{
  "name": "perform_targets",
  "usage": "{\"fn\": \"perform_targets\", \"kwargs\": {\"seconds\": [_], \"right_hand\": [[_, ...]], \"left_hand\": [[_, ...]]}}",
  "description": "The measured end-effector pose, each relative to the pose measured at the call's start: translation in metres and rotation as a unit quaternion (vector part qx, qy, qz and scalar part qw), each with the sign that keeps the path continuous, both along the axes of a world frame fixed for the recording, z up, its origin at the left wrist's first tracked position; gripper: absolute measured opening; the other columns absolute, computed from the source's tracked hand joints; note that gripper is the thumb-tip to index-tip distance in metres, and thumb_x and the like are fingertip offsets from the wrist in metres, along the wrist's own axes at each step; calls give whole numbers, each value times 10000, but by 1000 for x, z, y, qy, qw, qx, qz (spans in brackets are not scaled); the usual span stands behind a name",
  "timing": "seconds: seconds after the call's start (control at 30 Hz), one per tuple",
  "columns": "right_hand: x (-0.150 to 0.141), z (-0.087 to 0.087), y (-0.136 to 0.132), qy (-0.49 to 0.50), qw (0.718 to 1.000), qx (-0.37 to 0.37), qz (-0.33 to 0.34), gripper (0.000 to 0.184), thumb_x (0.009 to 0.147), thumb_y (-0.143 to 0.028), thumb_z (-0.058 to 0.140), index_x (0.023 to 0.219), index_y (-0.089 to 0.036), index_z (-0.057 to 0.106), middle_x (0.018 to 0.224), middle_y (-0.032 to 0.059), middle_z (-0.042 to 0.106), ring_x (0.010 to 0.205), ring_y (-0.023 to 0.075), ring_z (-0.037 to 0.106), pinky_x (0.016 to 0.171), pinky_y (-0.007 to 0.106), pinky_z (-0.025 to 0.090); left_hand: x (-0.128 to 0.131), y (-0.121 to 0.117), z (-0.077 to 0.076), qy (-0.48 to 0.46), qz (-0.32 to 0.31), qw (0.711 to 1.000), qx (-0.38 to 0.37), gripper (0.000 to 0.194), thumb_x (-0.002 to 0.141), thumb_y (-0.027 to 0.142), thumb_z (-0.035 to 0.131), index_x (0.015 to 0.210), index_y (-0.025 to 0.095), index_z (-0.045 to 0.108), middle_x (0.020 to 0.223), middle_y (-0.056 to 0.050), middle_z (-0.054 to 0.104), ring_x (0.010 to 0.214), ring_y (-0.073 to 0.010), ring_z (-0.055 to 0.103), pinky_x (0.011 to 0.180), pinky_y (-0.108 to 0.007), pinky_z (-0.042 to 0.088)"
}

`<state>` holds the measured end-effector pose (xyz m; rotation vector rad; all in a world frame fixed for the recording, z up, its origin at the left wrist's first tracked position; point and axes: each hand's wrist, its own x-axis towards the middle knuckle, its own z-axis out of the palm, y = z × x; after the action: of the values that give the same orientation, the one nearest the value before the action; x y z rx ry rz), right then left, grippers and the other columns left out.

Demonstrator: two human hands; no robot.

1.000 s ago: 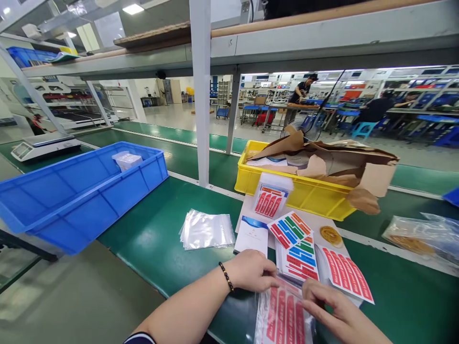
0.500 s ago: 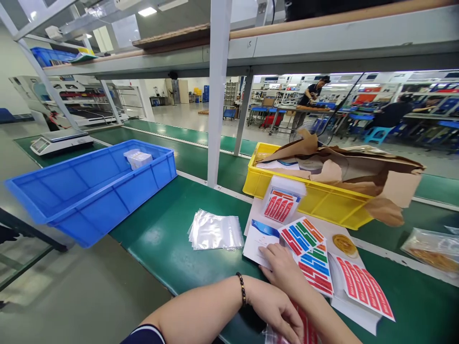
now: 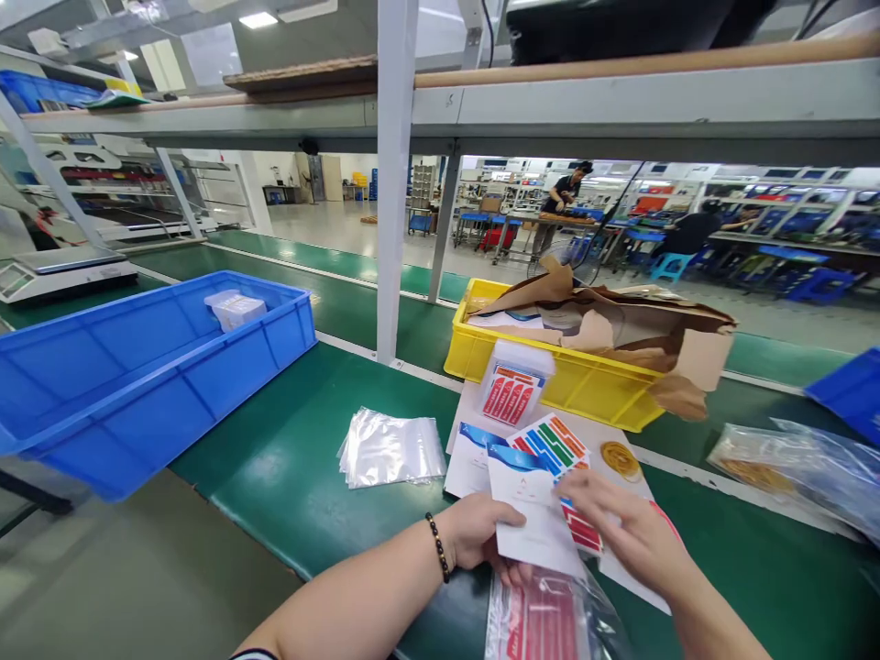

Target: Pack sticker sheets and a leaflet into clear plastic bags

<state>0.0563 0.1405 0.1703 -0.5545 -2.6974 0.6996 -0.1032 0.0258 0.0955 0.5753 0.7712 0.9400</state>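
My left hand (image 3: pixel 485 536), with a dark beaded bracelet on its wrist, grips a white booklet (image 3: pixel 529 509) with a blue wave band along its top. Its thumb lies on the booklet's face. Below the booklet is a clear plastic bag (image 3: pixel 543 614) with red printing inside; left fingers curl against the bag's top. My right hand (image 3: pixel 625 522) hovers at the booklet's right edge with its fingers apart, over sheets of coloured stickers (image 3: pixel 560 445). More booklets (image 3: pixel 467 463) lie flat just behind.
A stack of clear bags (image 3: pixel 391 447) lies to the left. Behind stand a clear box with red labels (image 3: pixel 512 394) and a yellow crate (image 3: pixel 584 385) with torn brown paper. Rubber bands (image 3: pixel 620 460) lie right, a blue crate (image 3: pixel 268 353) left. A shelf post (image 3: pixel 395 229) rises behind.
A booklet has been lifted off the pile into my left hand, which was lower, by the bag. My right hand has moved right, away from the pile. The view has turned right.
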Motion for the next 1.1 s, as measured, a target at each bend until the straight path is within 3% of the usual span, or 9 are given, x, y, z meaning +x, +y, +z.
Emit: {"fn": "perform_targets", "kwargs": {"seconds": [0.1,0.2,0.37,0.57,0.7,0.77,0.87,0.97,1.1], "right_hand": [[-9,-14,45,5,968,21,-249,421,749,-479,448,991,-171,601,1032,107,604,950,263,542,793,374,415],[-18,-32,81,-16,942,3,-334,512,609,-465,588,968,-100,608,917,154,635,854,303,568,719,400,411],[-17,-40,94,29,941,-22,-335,208,616,-355,573,676,-165,635,676,68,634,666,223,564,595,317,382],[17,-22,87,165,914,-89,-360,373,757,-488,397,816,-161,568,561,1,511,491,124,458,462,249,338],[34,-14,57,185,909,-188,-322,426,729,-546,445,844,-158,578,446,-53,409,385,83,354,385,221,284],[32,-15,32,139,907,-295,-268,406,677,-525,546,822,-151,611,438,-46,447,363,68,341,366,211,261],[20,-21,-1,87,908,-350,-214,357,651,-503,586,729,-158,637,510,-10,555,400,87,433,384,213,313],[14,-29,-13,93,927,-301,-203,298,677,-466,560,696,-182,649,641,14,644,550,148,562,489,238,415],[35,-33,1,94,951,-74,-287,265,738,-413,485,784,-215,656,793,21,669,751,189,597,650,263,436]], "left_hand": [[6,-3,-5,-16,1,999,38,379,664,350,530,884,49,597,539,-69,601,418,-127,512,511,-281,421],[10,-8,-2,-46,47,995,76,442,579,280,666,969,85,595,766,-84,647,642,-146,587,710,-305,429],[12,-11,3,-59,45,993,89,490,496,227,739,948,83,618,950,-128,629,799,-182,593,794,-322,405],[13,-7,-3,-105,62,991,49,499,526,202,723,987,57,597,972,-154,625,824,-213,604,811,-340,402],[15,-4,-5,-141,115,983,-8,454,707,374,581,1032,57,571,1026,-159,608,918,-231,579,870,-374,378],[18,-3,-4,-141,138,980,-15,480,754,450,499,1043,73,568,1043,-145,605,928,-226,577,885,-377,374],[21,-5,-2,-123,137,983,13,499,747,477,496,1019,68,581,1001,-146,622,888,-217,595,882,-365,384],[24,-7,-1,-76,133,987,39,401,684,346,625,962,58,604,926,-149,645,800,-208,620,834,-354,418],[23,-8,-3,-49,152,986,46,380,648,275,664,956,63,596,904,-154,648,765,-217,627,791,-369,443]]}}
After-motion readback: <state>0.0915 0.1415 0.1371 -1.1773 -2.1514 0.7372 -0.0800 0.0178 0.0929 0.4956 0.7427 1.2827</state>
